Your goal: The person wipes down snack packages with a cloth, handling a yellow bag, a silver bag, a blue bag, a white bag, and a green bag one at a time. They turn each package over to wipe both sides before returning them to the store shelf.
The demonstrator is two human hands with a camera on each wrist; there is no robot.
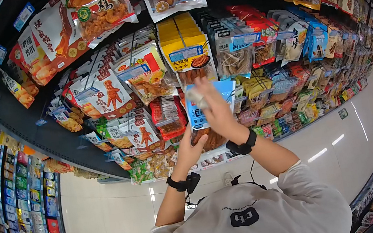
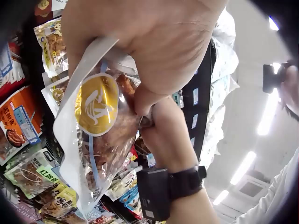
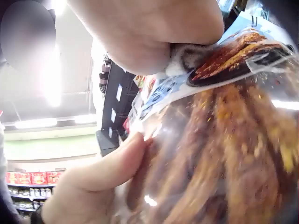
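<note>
Grey-sleeved shoulders (image 1: 241,224) frame both raised hands: right hand (image 1: 214,105) pinches the blue snack pouch (image 1: 196,115) at its top while left hand (image 1: 190,148) steadies its lower edge with curled fingers (image 3: 117,161), holding it flat before the hanging display rack (image 1: 110,89).

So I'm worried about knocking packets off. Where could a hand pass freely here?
Free room lies only over the aisle floor below the rack. The pegs around the blue snack bag, held by the left hand and right hand, are packed edge to edge.
</note>
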